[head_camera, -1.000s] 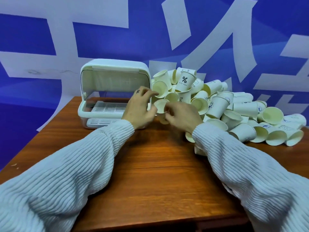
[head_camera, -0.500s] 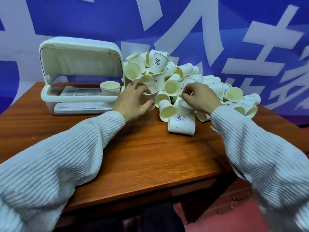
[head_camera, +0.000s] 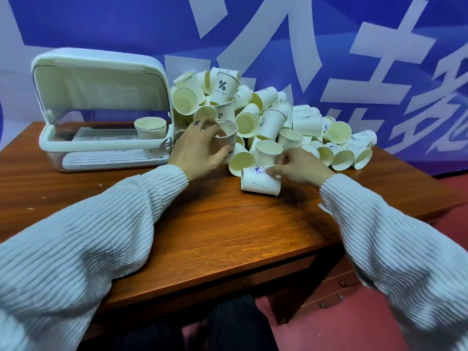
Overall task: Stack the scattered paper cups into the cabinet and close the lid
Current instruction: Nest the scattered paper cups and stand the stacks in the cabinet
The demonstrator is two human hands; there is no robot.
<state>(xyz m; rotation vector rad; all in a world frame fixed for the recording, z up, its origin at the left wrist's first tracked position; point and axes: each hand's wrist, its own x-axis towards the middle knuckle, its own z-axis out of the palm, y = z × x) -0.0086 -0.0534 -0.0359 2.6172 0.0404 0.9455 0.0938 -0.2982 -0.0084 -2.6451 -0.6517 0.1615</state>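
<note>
With only one cup [head_camera: 150, 129] inside the open white plastic cabinet [head_camera: 101, 110] at ten o'clock, I judge the task barely started: my left hand [head_camera: 200, 150] grips an upright cream paper cup [head_camera: 228, 138], my right hand [head_camera: 298, 167] pinches a lying white paper cup [head_camera: 258, 182], and the big cup pile [head_camera: 278, 122] at one o'clock waits.

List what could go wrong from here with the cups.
1. The pile is heaped high against the wall; the right hand pinches a cup lying on its side at its foot, so pulling it may send others rolling off the table.
2. The left hand grips a cup touching the heap; lifting it could topple neighbours.
3. Only one cup stands in the cabinet, near its right edge; a careless placement may knock it.
</note>
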